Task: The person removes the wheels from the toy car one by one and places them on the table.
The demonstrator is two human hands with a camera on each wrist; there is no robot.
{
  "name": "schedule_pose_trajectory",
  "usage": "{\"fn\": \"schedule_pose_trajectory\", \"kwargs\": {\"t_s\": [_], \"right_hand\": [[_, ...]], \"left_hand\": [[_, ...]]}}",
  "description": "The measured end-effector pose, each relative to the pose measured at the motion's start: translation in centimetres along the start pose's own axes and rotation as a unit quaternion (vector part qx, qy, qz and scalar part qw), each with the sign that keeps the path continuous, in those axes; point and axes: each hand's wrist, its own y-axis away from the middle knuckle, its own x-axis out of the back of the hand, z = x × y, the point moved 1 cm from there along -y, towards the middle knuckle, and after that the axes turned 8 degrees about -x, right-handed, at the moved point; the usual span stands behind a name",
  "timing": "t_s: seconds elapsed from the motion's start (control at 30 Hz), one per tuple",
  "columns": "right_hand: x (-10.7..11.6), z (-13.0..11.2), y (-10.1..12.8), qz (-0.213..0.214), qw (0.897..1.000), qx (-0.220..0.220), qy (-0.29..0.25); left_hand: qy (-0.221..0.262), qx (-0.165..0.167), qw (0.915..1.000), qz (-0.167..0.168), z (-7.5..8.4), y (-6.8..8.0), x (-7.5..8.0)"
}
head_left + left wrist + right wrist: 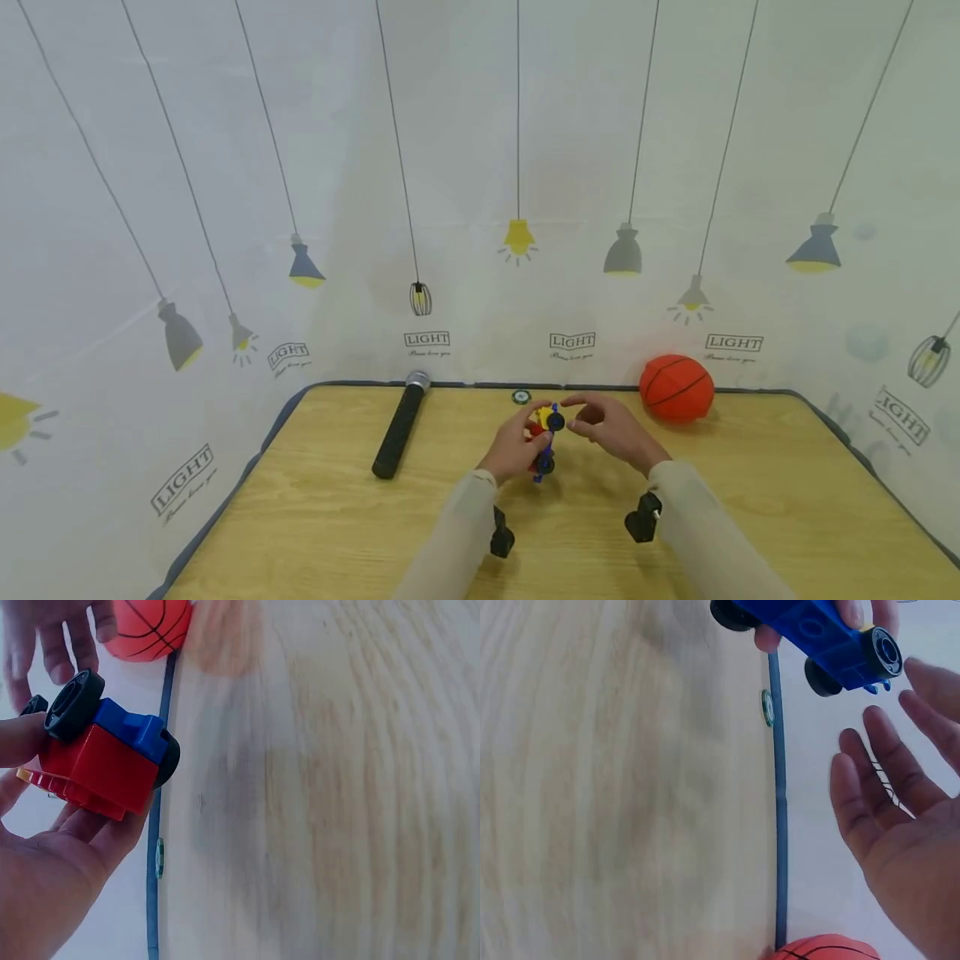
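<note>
Over the table's middle (300,517): I see the toy car (112,765), held above the wood.
Left hand (516,447): on the car's left side, pinching it between thumb and fingers.
Long axis: from near to far, the blue underside turned to the right.
Right hand (611,425): fingers spread, holding nothing; it is just beside the far wheel (885,652), and I judge this small gap matters most.
</note>
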Motion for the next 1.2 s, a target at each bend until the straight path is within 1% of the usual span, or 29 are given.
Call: {"fn": "schedule_pose_trajectory", "kwargs": {"t_s": [0.13,0.23,0.37,0.53,0.67,0.8,0.87,1.1,1.2], "right_hand": [[-0.7,0.0,0.0,0.033,0.999,0.025,-0.025],[-1.3,-0.1,0.0,0.057,0.997,0.039,-0.036],[-1.9,-0.2,-0.1,0.084,0.994,0.035,-0.057],[-2.4,-0.2,-0.2,0.111,0.992,0.021,-0.060],[-2.6,-0.2,-0.1,0.117,0.990,0.015,-0.071],[-2.7,-0.2,0.0,0.112,0.990,0.023,-0.077],[-2.7,-0.2,0.1,0.111,0.991,0.025,-0.077],[-2.8,-0.5,0.2,0.140,0.988,0.010,-0.067],[-2.7,-0.9,0.3,0.129,0.990,0.009,-0.062]], "left_hand": [[0.032,0.016,0.9990,0.026,-0.1,-0.1,0.2],[0.051,0.013,0.9981,0.031,-0.1,-0.1,0.1],[0.064,0.010,0.9974,0.033,0.1,-0.1,-0.2],[0.068,0.021,0.9967,0.039,0.4,0.1,-0.7],[0.050,0.015,0.9975,0.047,0.5,0.2,-1.0],[0.025,0.006,0.9980,0.058,0.6,0.3,-1.3],[0.021,0.003,0.9978,0.062,0.7,0.4,-1.4],[0.035,0.004,0.9966,0.074,1.1,0.7,-1.6],[0.027,0.003,0.9968,0.075,1.2,0.8,-1.6]]}}
